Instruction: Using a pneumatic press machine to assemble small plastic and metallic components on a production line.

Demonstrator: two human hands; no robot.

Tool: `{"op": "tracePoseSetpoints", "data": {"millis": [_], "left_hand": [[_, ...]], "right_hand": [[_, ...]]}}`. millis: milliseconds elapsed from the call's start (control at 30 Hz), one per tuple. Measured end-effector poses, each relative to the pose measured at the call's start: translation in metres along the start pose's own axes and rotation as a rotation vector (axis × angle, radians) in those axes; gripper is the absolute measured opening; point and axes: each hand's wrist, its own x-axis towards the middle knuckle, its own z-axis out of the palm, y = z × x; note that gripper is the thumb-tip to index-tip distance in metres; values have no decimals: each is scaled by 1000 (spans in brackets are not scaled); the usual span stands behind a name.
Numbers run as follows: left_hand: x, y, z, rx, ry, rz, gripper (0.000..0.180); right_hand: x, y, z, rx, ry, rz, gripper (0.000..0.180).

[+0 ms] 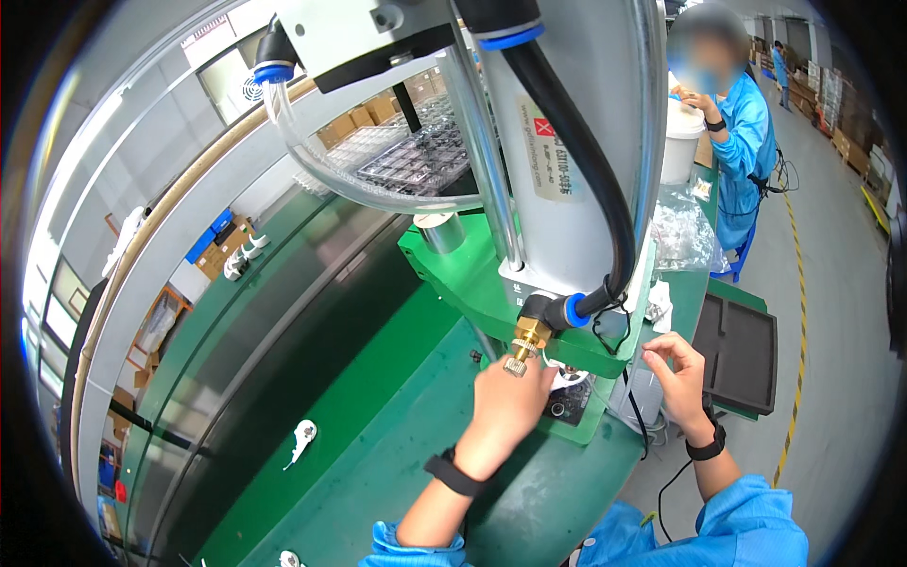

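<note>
My left hand reaches under the head of a green and grey pneumatic press. A brass valve fitting hides most of its fingers, and its thumb points at a small white part on the press's dark base plate. Whether the fingers grip that part cannot be seen. My right hand hovers at the right side of the press, empty, with fingers loosely bent and the thumb apart. Both wrists wear black bands.
White parts lie on a green conveyor belt to the left. A black hose hangs down the press. A dark tray stands at the right. Beyond it, a person in blue handles something by a white bucket.
</note>
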Motion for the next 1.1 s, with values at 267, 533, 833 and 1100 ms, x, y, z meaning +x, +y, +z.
{"op": "tracePoseSetpoints", "data": {"millis": [267,533,833,1100], "left_hand": [[-41,44,27,-466,233,-314,39],[-31,28,20,-264,88,-313,49],[-29,12,7,-464,-14,-285,38],[-51,17,15,-755,194,-341,30]], "right_hand": [[-2,9,6,29,-22,42,7],[2,10,6,50,-12,56,7],[-7,31,18,235,-10,173,7],[-17,41,25,130,-45,198,8]]}}
